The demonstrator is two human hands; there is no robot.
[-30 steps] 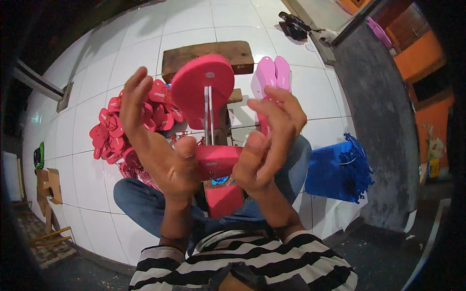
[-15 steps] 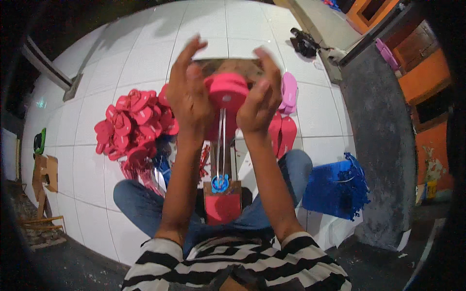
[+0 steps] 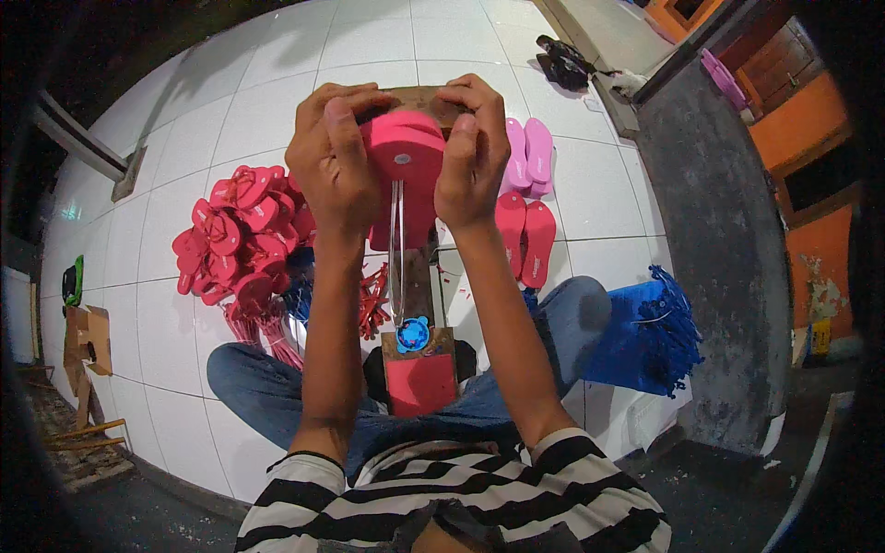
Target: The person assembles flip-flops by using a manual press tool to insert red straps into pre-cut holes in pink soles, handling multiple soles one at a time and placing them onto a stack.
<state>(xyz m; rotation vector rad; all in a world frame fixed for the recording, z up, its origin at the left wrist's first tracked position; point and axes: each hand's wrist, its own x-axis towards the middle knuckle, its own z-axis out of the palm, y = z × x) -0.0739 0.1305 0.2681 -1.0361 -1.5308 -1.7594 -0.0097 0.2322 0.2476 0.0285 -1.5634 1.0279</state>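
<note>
Pink flip-flop soles [image 3: 403,138] stand stacked between my hands, over the far end of a wooden stand [image 3: 417,100]. A hole with a pale plug shows in the upper sole. My left hand [image 3: 336,170] closes on the soles' left side, its fingers curled towards the wood. On the other side my right hand [image 3: 472,166] closes in the same way, thumb raised. Its fingertips are partly hidden. Two thin silvery rods [image 3: 397,249] run from below the soles to a blue ring [image 3: 412,335] on the stand's near end. A pink pad [image 3: 421,385] lies just nearer.
Left is a heap of pink flip-flops [image 3: 240,230], with red straps [image 3: 373,300] beside it. Pink soles [image 3: 527,240] and lilac soles [image 3: 528,157] lie right. Blue straps [image 3: 645,336] sit by my right knee. A dark ledge [image 3: 719,230] borders the tiles.
My hands were blurred and raised with fingers spread; now they have closed in around the soles, fingers curled over the wood. The view has shifted slightly.
</note>
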